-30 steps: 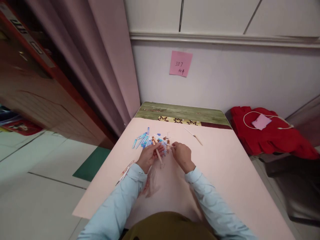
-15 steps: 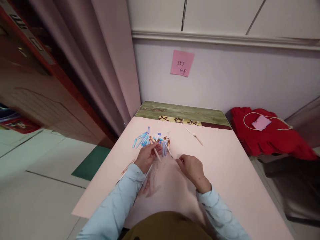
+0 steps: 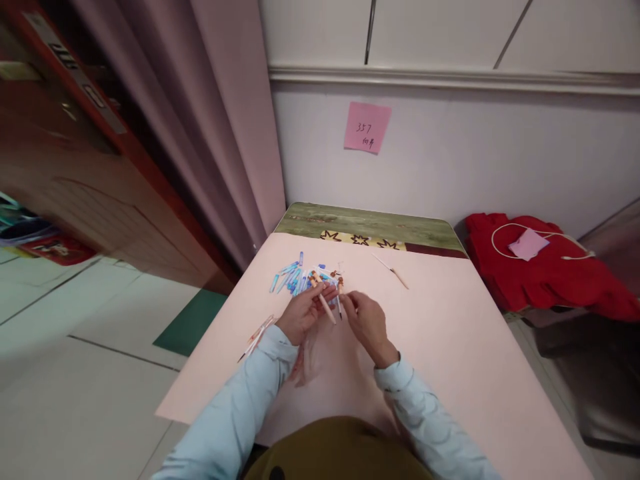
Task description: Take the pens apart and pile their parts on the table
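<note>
My left hand [image 3: 306, 312] is turned partly palm up, its fingers closed around a beige pen barrel [image 3: 327, 310] with a small brown figure at its upper end. Close on the right, my right hand [image 3: 367, 323] has thumb and fingertips pinched together; what they hold is too small to make out. Between the hands shows a thin pen refill [image 3: 339, 308] with a dark tip, below a brown-topped piece [image 3: 341, 284]. Just past my left fingers lies a loose heap of blue and purple pen barrels [image 3: 290, 275].
On the pale tabletop [image 3: 450, 347], a beige barrel [image 3: 399, 278] lies to the right with a white refill sticking out. Thin refills [image 3: 257, 337] lie by my left forearm. A pink note [image 3: 367, 127] is on the wall. Red cloth [image 3: 530, 280] with a white cable is at right.
My right hand has moved left and slightly up, towards my left hand. The refill between them now hangs steeper. My left hand has shifted slightly right with the barrel.
</note>
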{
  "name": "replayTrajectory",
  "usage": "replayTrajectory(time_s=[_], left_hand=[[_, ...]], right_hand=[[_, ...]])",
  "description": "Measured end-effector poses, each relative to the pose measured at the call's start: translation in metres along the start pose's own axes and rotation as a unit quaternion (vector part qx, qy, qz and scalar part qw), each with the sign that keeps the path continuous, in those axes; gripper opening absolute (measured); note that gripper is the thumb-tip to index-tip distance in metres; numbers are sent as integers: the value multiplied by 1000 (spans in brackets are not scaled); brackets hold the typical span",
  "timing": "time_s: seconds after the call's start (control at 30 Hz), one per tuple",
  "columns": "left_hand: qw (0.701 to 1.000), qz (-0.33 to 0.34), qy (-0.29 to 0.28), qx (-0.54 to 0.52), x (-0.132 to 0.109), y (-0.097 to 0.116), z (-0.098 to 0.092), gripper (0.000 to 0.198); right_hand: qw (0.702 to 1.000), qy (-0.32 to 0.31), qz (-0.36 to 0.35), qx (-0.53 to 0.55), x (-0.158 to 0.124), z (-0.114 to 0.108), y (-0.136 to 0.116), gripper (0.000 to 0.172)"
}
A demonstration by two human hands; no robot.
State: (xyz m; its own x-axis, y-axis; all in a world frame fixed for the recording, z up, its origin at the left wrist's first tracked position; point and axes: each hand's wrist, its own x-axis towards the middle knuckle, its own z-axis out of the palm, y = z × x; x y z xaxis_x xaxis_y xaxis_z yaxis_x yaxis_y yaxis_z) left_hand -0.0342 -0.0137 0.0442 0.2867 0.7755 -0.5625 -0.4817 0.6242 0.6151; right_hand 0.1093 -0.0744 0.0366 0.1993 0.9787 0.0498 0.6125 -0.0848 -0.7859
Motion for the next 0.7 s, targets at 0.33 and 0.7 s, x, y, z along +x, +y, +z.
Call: replayTrajectory(time_s=[0.33,0.7], left_hand=[[999,14,-34,37,-2,-11,6,13],[923,142,104,343,21,38,-12,15]], right_hand=[[730,-251,259,580,-15,6,1,31],[807,-200,200,518,-41,-3,25,35]])
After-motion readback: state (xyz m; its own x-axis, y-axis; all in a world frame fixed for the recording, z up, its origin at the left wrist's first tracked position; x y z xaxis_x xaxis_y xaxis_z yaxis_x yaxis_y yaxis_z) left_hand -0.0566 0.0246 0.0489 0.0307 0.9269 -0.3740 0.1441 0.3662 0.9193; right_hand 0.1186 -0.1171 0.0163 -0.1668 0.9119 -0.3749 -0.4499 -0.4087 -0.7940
